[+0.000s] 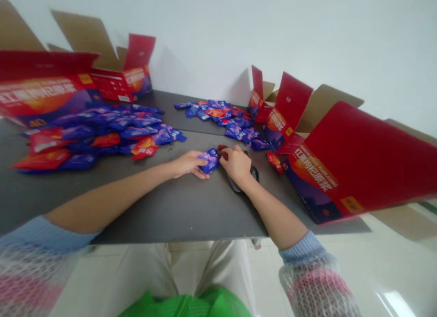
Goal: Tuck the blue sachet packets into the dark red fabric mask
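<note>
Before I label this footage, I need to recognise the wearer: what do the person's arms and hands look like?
The left hand and right hand are bare and ungloved. The left sleeve and right sleeve have light-blue cuffs, then openwork knit in pale grey-white with a pink band.

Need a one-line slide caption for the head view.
Left hand holding a blue packet, right hand at its edge, near packet piles and open red boxes.

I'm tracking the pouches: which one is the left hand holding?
The blue pouch pinched by the left hand, beside the right hand; the piled pouches lie loose on the table.
</note>
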Demonstrator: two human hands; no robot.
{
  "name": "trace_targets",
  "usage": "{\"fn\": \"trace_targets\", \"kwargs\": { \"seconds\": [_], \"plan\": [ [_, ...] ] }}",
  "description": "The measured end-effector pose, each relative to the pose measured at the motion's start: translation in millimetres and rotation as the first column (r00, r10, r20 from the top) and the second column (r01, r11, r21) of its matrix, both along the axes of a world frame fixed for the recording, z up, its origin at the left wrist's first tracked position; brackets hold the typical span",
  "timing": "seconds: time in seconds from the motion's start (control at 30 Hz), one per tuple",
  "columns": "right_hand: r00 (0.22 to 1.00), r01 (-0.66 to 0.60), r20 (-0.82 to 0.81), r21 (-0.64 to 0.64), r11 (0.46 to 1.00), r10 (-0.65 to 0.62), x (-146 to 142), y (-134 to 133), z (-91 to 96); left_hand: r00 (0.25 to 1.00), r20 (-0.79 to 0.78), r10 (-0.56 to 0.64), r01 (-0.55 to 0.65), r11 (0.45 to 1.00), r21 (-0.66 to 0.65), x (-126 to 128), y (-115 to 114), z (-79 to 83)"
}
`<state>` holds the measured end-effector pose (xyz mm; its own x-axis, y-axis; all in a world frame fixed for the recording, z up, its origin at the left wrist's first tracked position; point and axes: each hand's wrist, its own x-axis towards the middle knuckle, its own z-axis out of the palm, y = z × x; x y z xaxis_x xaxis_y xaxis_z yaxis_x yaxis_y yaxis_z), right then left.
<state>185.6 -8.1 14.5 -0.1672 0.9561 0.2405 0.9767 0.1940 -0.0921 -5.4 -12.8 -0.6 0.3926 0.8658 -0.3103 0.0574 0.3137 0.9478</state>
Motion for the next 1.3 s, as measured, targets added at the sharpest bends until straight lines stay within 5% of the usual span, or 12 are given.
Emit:
{"fn": "trace_targets", "kwargs": {
  "seconds": [0.17, 0.3, 0.5, 0.6, 0.73, 0.87, 1.3],
  "plan": [
    [0.996, 0.043, 0.077, -0.039, 0.998, -0.04, -8.0, 2.4, -4.1, 0.986, -0.074, 0.147, -0.132, 0.975, 0.177, 7.4, -6.6, -14.9],
    [0.994, 0.036, 0.104, -0.031, 0.999, -0.032, -19.3, 1.4, -4.6, 0.975, -0.146, 0.17, -0.11, 0.93, 0.352, 8.1, -9.2, -24.7],
    [0.988, -0.039, 0.146, -0.012, 0.999, 0.04, -18.7, -11.4, -3.6, 0.94, -0.263, 0.218, -0.089, 0.9, 0.427, 6.5, -15.9, -20.3],
    [0.99, -0.053, 0.131, 0.007, 0.999, 0.051, -17.2, -17.0, -5.5, 0.856, -0.409, 0.316, -0.069, 0.854, 0.515, 9.1, -19.7, -14.9],
    [0.99, -0.073, 0.124, 0.012, 0.997, 0.071, -24.9, -20.2, -12.0, 0.63, -0.569, 0.529, -0.055, 0.761, 0.647, 16.4, -20.9, -12.3],
    [0.981, -0.125, 0.147, 0.001, 0.992, 0.124, -30.7, -21.0, -15.5, 0.533, -0.623, 0.572, -0.039, 0.752, 0.657, 21.4, -20.2, -14.2],
    [0.984, -0.069, 0.162, -0.028, 0.997, 0.073, -27.9, -10.8, -12.4, 0.795, -0.357, 0.49, -0.174, 0.748, 0.64, -10.7, -3.2, -24.8]
  ]
}}
